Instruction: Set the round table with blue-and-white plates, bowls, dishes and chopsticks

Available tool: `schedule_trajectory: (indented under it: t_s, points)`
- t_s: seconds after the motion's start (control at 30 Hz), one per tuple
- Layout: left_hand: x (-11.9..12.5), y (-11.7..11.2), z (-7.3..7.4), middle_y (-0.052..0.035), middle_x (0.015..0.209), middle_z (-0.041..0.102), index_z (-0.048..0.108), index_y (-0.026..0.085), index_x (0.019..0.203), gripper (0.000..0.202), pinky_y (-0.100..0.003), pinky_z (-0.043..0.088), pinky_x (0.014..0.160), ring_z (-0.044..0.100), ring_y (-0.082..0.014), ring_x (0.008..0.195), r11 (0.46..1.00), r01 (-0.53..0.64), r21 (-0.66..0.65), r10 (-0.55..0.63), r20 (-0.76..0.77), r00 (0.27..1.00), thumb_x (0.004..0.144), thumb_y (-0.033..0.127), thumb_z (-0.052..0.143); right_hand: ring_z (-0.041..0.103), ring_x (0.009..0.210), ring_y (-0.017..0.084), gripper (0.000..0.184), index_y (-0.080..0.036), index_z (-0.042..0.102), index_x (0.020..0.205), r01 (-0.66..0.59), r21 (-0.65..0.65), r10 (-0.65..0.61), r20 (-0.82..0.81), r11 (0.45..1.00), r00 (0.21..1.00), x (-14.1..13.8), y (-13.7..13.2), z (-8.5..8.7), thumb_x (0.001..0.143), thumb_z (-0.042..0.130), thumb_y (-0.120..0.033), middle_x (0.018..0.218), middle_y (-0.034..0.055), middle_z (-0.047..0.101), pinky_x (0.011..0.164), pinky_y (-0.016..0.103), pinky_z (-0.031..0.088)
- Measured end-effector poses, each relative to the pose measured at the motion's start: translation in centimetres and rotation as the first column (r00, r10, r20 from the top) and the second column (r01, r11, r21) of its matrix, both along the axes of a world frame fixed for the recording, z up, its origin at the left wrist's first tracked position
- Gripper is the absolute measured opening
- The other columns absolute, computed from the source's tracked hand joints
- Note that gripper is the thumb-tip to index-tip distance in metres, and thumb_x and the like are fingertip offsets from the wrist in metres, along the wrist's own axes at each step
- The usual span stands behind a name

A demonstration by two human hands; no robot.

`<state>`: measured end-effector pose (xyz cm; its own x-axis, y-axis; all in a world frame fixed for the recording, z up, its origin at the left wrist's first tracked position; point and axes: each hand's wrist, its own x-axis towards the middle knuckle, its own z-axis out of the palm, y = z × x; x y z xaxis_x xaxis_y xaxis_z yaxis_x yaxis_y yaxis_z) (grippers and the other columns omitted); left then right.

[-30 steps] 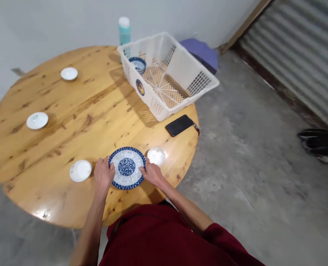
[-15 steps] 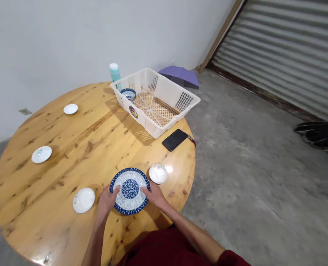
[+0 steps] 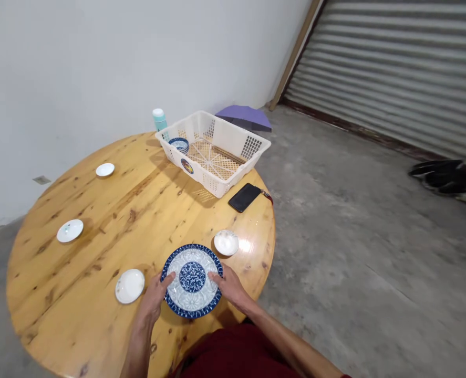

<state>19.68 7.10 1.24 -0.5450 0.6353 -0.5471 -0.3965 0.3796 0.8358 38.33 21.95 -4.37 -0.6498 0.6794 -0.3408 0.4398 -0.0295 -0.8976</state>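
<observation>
A round plate (image 3: 192,277) with a blue patterned rim and blue centre is held between both my hands, near the table's front edge. My left hand (image 3: 156,294) grips its left rim, thumb on top and fingers underneath. On the opposite rim my right hand (image 3: 229,283) has the same hold. Whether more plates are stacked under it, I cannot tell. Just left of my left hand lies a small white dish (image 3: 130,286). Beyond my right hand sits a small white bowl (image 3: 226,243).
Two more white dishes, one at the left (image 3: 70,230) and one farther back (image 3: 105,169), lie on the round wooden table (image 3: 99,273). A white plastic basket (image 3: 217,184) holds blue-rimmed bowls (image 3: 178,145) and chopsticks (image 3: 229,155). Near it are a phone (image 3: 244,197), a bottle (image 3: 159,119) and a purple umbrella (image 3: 244,114).
The view has shifted a little, so the table and dishes sit differently in the frame. Both hands keep hold of the plate, which appears slightly closer and larger.
</observation>
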Motion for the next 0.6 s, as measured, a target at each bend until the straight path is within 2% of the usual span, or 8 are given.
schedule_trajectory:
  t_s: [0.13, 0.3, 0.47, 0.6]
  points:
    - [1.3, -1.2, 0.6, -0.0182, 0.108, 0.080, 0.077, 0.012, 0.103, 0.065, -0.051, 0.052, 0.107, 0.071, -0.0396, 0.114, 0.998, 0.058, 0.016, -0.058, 0.006, 0.998, 0.064, 0.062, 0.086, 0.070, 0.099, 0.030, 0.038, -0.019, 0.070, 0.104, 0.050, 0.001, -0.050, 0.035, 0.999, 0.998, 2.0, -1.6, 0.9, 0.085, 0.058, -0.049, 0.105, 0.0098, 0.077, 0.090, 0.043, 0.055]
    - [2.8, -1.3, 0.8, -0.0167, 0.104, 0.080, 0.076, 0.010, 0.102, 0.065, -0.049, 0.053, 0.102, 0.074, -0.0364, 0.103, 0.991, 0.134, 0.028, -0.133, -0.038, 0.990, 0.065, 0.064, 0.082, 0.069, 0.103, 0.033, 0.052, -0.018, 0.071, 0.106, 0.208, -0.038, -0.209, -0.022, 0.977, 0.978, 4.5, -4.2, 1.6, 0.080, 0.063, -0.063, 0.106, 0.0116, 0.077, 0.093, 0.047, 0.055]
    - [4.6, -0.1, 1.4, -0.0149, 0.097, 0.080, 0.077, 0.008, 0.104, 0.064, -0.044, 0.056, 0.092, 0.074, -0.0339, 0.094, 0.962, 0.260, 0.080, -0.258, -0.036, 0.965, 0.069, 0.062, 0.080, 0.071, 0.101, 0.035, 0.063, -0.016, 0.073, 0.100, 0.371, -0.181, -0.392, -0.104, 0.911, 0.914, 6.6, -5.5, 3.2, 0.071, 0.070, -0.071, 0.102, 0.0135, 0.078, 0.095, 0.050, 0.055]
    - [6.5, 2.3, 1.6, -0.0133, 0.096, 0.080, 0.075, 0.008, 0.108, 0.063, -0.042, 0.055, 0.090, 0.073, -0.0323, 0.092, 0.939, 0.328, 0.100, -0.323, -0.063, 0.944, 0.073, 0.061, 0.076, 0.071, 0.099, 0.036, 0.064, -0.015, 0.074, 0.101, 0.439, -0.278, -0.492, -0.156, 0.854, 0.857, 8.8, -4.8, 4.5, 0.067, 0.076, -0.069, 0.098, 0.0135, 0.079, 0.094, 0.049, 0.056]
